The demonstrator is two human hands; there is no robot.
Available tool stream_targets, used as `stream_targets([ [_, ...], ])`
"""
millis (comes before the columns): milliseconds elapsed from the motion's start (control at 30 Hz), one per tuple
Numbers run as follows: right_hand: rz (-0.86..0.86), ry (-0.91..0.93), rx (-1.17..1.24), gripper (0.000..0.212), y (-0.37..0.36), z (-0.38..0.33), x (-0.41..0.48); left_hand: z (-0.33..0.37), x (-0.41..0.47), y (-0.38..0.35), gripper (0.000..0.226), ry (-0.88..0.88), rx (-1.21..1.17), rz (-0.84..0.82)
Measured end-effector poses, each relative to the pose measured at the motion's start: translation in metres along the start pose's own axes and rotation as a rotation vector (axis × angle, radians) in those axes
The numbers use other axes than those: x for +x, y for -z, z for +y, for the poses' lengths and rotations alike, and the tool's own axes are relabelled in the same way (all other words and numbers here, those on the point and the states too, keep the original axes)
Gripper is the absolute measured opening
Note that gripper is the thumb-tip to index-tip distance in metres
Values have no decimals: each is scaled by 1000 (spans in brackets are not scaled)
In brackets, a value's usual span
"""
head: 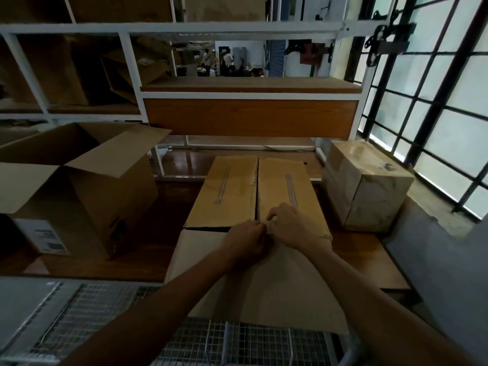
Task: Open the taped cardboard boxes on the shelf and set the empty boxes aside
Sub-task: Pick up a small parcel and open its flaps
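Head cam: L hand (247,243) & R hand (290,228), fingers curled, pinch mid box's (237,191) near seam on shelf (353,247); left box (87,191) already open, taped box (367,188) at right untouched, so approx. a third done.

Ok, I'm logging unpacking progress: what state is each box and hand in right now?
middle box: flaps closed, seam slightly gaping.
left box: open, flaps up.
right box: closed, taped over.
left hand: pinching the middle box's seam end.
right hand: pinching the same seam end.
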State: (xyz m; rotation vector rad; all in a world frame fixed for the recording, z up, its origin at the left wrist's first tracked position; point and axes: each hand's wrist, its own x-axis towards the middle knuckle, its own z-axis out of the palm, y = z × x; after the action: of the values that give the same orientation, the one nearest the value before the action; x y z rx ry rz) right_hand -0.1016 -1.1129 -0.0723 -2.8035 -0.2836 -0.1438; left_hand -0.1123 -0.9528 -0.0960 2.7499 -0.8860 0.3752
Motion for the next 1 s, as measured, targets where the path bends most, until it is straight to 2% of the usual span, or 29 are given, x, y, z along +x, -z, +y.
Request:
stream_targets([
  [67, -17, 32, -124, 24, -15, 2, 13, 3, 12, 1, 23, 138, -65, -100],
  [133, 0, -24, -139, 27, -26, 3, 20, 2, 19, 2, 26, 146, -11, -99],
  [200, 19, -42, -207, 35, -34, 5, 26, -5, 22, 1, 32, 105, 112, -48],
  [267, 12, -44, -264, 42, -38, 5, 33, -19, 28, 11, 34, 171, 143, 60],
  [333, -26, -92, -217, 50, -36, 3, 41, -42, 38, 22, 30, 214, 213, 107],
  [433, -105, -170, -170, 65, -37, -1, 55, -84, 54, 35, 30, 311, 324, 30],
  [533, -102, -216, -147, 72, -44, -2, 66, -121, 64, 45, 35, 460, 389, -83],
  [600, -87, -201, -133, 70, -50, 1, 66, -151, 66, 41, 45, 566, 305, -149],
  [667, -61, -179, -128, 68, -54, 6, 64, -172, 60, 33, 58, 668, 86, -150],
  [767, -33, -160, -126, 74, -54, 6, 59, -186, 49, 16, 58, 765, -187, -165],
  [900, -81, -153, -116, 87, -48, 3, 55, -179, 45, 10, 54, 810, -173, -226],
  [1000, -108, -153, -78, 80, -41, 0, 55, -175, 41, 17, 55, 799, -106, -273],
])
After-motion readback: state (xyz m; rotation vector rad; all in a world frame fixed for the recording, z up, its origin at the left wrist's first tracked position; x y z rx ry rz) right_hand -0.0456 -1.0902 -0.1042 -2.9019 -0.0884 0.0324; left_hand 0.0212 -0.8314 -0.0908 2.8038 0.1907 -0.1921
